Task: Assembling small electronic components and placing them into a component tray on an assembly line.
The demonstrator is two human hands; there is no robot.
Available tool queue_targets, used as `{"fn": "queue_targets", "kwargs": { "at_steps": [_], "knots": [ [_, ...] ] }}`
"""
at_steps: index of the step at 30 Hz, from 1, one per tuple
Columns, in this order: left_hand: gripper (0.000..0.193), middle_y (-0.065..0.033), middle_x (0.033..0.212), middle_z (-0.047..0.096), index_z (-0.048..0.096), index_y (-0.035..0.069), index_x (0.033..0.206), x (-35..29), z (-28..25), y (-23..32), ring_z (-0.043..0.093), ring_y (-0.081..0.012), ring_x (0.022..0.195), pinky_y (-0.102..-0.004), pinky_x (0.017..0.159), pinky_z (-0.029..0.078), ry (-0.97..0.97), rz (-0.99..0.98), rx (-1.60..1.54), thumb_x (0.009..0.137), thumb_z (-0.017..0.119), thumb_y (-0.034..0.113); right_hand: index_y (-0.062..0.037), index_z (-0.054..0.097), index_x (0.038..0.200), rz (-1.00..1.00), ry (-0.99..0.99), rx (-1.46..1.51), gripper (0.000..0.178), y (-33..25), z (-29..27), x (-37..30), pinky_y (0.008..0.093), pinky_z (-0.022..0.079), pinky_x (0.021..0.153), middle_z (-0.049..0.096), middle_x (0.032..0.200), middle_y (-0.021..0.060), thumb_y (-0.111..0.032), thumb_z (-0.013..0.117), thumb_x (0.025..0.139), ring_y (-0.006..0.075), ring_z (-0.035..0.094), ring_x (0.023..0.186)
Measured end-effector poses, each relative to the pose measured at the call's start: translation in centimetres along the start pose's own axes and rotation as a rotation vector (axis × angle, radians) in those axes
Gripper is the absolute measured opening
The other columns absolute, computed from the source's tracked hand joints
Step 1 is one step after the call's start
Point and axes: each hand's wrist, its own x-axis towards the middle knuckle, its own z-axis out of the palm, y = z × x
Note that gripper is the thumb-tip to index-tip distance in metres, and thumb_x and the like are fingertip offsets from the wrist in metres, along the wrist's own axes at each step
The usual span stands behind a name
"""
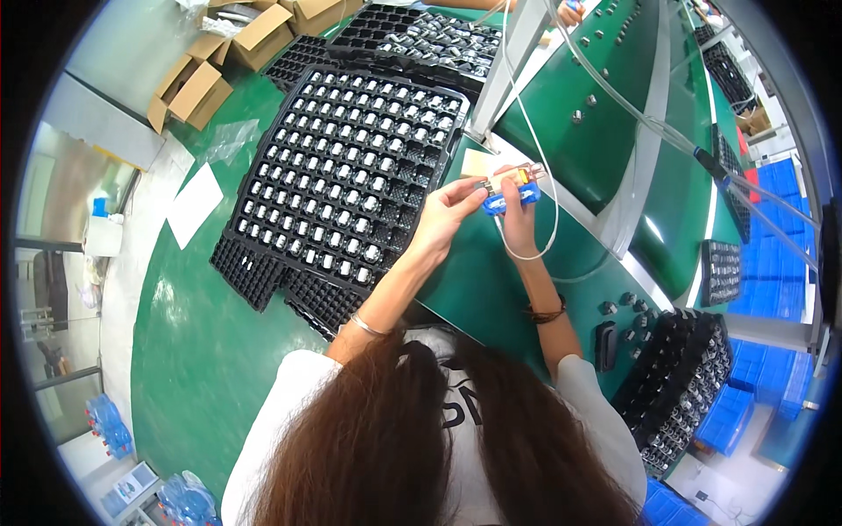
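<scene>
Both my hands meet over the green work table (474, 289), in front of my chest. My right hand (516, 215) is closed around a pale yellow, block-like piece (503, 182) with a brighter yellow part and metal prongs at its far end. My left hand (447, 213) pinches at the near-left end of that piece, where a small metallic part (482, 185) shows between the fingertips. A blue object with white patches (496, 203) lies right under the hands; whether my right hand also grips it is hard to tell. A white cable (554, 206) loops round my right hand.
A large black tray (346, 167) with rows of small metal parts stands at the left, some pockets bare along its right side. A green conveyor (605, 105) runs at the right behind a metal post (509, 74). Stacked black trays (680, 377) and loose parts (640, 320) sit at the right.
</scene>
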Motion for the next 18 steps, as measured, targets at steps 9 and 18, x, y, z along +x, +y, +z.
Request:
{"fn": "queue_targets", "kwargs": {
  "at_steps": [9, 18],
  "knots": [
    [0.027, -0.0083, 0.097, 0.061, 0.061, 0.004, 0.105, -0.2, -6.8, 3.9, 0.059, -0.0209, 0.085, -0.0324, 0.079, 0.046, 0.432, 0.569, 1.126, 0.081, 0.065, 0.015, 0.0008, 0.058, 0.098, -0.140, 0.103, -0.916, 0.036, 0.0, -1.3, 3.3, 0.0368, 0.048, 0.064, 0.063, 0.080, 0.0149, -0.031, 0.063, 0.083, 0.0297, 0.061, 0.072],
    [0.014, -0.0111, 0.086, 0.060, 0.063, 0.005, 0.083, 2.2, -8.9, 5.7, 0.057, -0.0293, 0.084, -0.0399, 0.077, 0.045, 0.442, 0.511, 1.630, 0.078, 0.066, 0.017, -0.0066, 0.039, 0.117, -0.127, 0.094, -1.094, 0.069, -1.6, -3.1, 1.6, 0.0304, 0.042, 0.056, 0.048, 0.075, 0.0058, -0.027, 0.081, 0.066, 0.0174, 0.050, 0.061]
  ]
}}
